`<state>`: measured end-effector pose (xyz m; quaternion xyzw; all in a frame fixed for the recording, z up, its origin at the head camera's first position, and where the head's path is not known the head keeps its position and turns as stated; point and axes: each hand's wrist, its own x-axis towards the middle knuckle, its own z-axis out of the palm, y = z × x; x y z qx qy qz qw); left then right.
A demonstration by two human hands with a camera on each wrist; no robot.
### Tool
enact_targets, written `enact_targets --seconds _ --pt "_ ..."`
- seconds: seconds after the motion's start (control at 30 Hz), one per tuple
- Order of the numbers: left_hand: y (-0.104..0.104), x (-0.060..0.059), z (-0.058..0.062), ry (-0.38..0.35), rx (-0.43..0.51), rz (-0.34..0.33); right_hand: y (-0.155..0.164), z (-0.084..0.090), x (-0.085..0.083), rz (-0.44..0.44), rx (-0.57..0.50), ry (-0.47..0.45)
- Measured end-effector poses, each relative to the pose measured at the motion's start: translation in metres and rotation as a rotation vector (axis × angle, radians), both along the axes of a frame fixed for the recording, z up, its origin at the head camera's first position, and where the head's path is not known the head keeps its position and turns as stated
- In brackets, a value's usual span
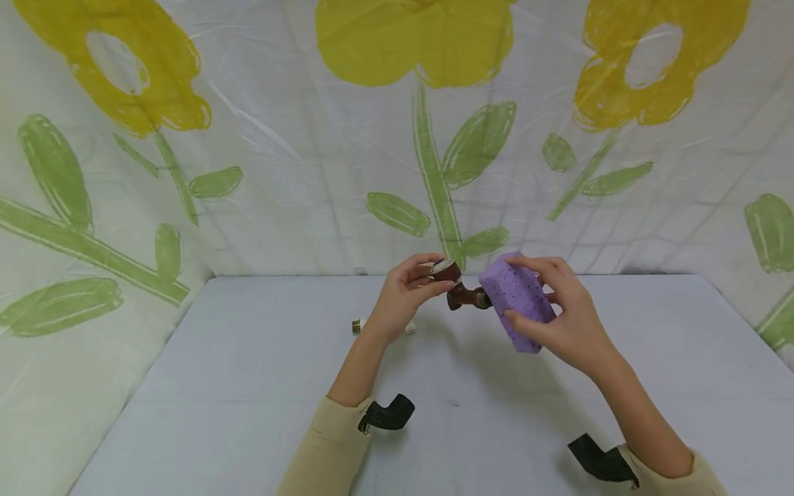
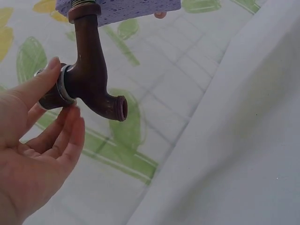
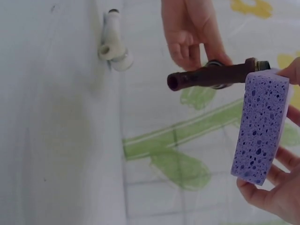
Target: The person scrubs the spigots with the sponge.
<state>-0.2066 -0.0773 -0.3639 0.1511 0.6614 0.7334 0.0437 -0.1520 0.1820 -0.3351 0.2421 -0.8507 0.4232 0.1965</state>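
Note:
A dark brown metal tap (image 1: 457,288) (image 2: 91,75) (image 3: 213,77) is held up above the white table (image 1: 248,386). My left hand (image 1: 406,293) (image 2: 37,136) pinches its top end between thumb and fingers, by a silver ring. My right hand (image 1: 561,317) (image 3: 276,187) grips a purple sponge block (image 1: 517,310) (image 2: 119,8) (image 3: 260,126) with fingers and thumb round its sides. One end of the sponge touches the tap's threaded end. The tap's spout is open and points away from the sponge.
A white tap (image 3: 114,44) (image 1: 411,328) lies on the table behind my left hand, with a small brass-ended part (image 1: 356,326) to its left. A white sheet with yellow flowers and green leaves (image 1: 434,138) hangs behind and at both sides.

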Motion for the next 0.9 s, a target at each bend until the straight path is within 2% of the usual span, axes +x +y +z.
enact_targets --seconds 0.23,0.57,0.73,0.9 --pt "0.006 0.0 0.0 -0.016 0.088 -0.036 0.001 0.001 -0.001 -0.033 -0.039 -0.067" --pt "0.007 -0.001 -0.002 -0.021 0.115 -0.09 0.012 -0.003 -0.008 -0.037 -0.071 -0.134" --pt "0.005 -0.001 -0.001 -0.009 0.121 -0.099 0.017 -0.006 -0.013 -0.001 -0.123 -0.225" --pt "0.004 0.0 0.0 -0.005 0.113 -0.083 0.016 -0.008 -0.015 0.041 -0.225 -0.312"
